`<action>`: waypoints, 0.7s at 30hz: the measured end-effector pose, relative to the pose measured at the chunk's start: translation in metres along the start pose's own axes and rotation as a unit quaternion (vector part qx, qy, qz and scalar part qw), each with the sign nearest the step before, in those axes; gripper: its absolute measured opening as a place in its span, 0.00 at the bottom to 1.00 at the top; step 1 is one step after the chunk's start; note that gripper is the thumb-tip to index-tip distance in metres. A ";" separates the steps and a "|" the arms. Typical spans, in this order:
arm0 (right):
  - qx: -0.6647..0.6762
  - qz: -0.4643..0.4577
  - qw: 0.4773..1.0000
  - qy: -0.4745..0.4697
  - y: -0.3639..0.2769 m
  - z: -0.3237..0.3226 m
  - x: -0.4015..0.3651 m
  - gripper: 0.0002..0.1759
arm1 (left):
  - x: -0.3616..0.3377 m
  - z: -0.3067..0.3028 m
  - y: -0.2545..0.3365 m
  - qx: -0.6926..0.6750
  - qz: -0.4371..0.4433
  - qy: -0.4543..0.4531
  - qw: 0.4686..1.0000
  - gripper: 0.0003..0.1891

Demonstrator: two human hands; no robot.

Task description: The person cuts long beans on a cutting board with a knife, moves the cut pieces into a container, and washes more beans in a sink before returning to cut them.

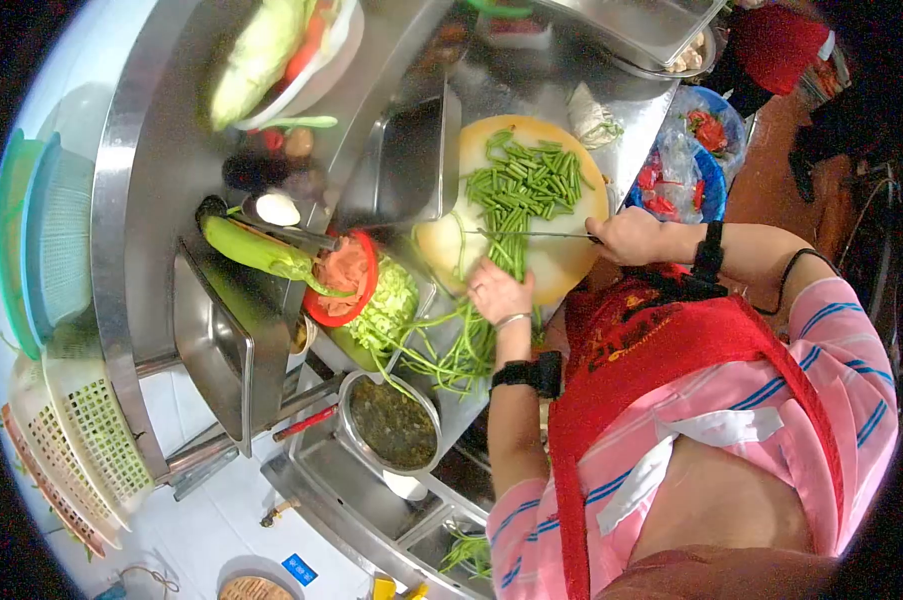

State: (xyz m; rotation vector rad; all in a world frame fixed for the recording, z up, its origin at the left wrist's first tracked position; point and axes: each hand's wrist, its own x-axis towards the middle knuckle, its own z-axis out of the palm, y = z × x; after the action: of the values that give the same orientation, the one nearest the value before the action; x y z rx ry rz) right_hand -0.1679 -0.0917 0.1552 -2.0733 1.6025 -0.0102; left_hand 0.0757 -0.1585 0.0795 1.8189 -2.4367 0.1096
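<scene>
A round cutting board (561, 272) lies on the steel counter with a pile of cut green long beans (531, 185) on its far half. My left hand (501, 292) is closed over a bundle of uncut long beans (461, 350), pressing it to the board near its edge. The loose ends trail off the board toward the lower left. My right hand (626, 237) grips the handle of a knife (541, 235), whose thin blade lies across the bean bundle, between the cut pile and my left fingers.
Left of the board are a red bowl (372, 265) of pinkish slices, chopped pale green vegetable (386, 305) and a steel tray (411, 150). A pot of dark green food (391, 425) stands below. Blue basins (713, 200) with red items sit beyond the counter edge, near another person (776, 50).
</scene>
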 end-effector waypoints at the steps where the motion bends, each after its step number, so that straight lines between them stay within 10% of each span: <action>1: -0.016 0.007 1.000 -0.018 -0.003 -0.005 -0.001 0.20 | -0.001 0.003 -0.001 0.032 0.026 0.046 0.998 0.44; 11: -0.016 0.029 0.999 -0.016 -0.007 0.020 0.043 0.15 | -0.001 0.009 -0.004 0.026 0.008 -0.002 1.000 0.35; 21: 0.012 0.036 0.999 0.012 0.009 -0.002 0.002 0.21 | -0.014 -0.020 -0.004 -0.017 -0.037 -0.006 0.999 0.48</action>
State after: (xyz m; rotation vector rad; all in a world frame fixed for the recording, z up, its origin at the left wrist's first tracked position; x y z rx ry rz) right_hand -0.1758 -0.0957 0.1533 -2.0033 1.6825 -0.0293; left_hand 0.0846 -0.1441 0.0972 1.8985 -2.3610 0.0505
